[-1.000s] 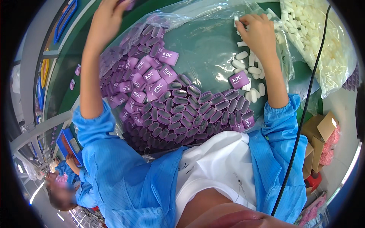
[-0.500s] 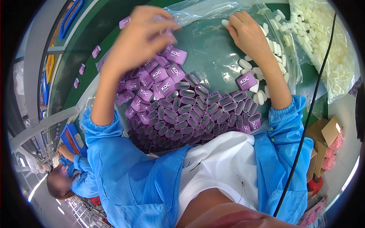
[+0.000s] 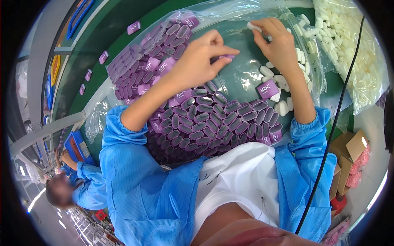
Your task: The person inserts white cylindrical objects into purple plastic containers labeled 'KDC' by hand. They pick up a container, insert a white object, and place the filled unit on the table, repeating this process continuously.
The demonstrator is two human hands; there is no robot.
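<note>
My left hand is closed in a pinch on a purple oval shell, mostly covered by the fingers. My right hand, a short way to the right, grips a white oval piece between thumb and fingertips. Below the hands, many purple shells stand on end, packed together, their oval openings up. More purple shells lie heaped to the left. Loose white pieces lie under my right wrist, with one purple shell among them.
Clear plastic sheeting covers the green work surface. A large clear bag of white pieces stands at the far right. A black cable crosses the right side. Cardboard boxes sit lower right; a person in blue works at the lower left.
My left hand has moved right, from over the far shell heap toward the right hand, and now shows a purple shell. The right hand has shifted slightly, still pinching the white piece.
</note>
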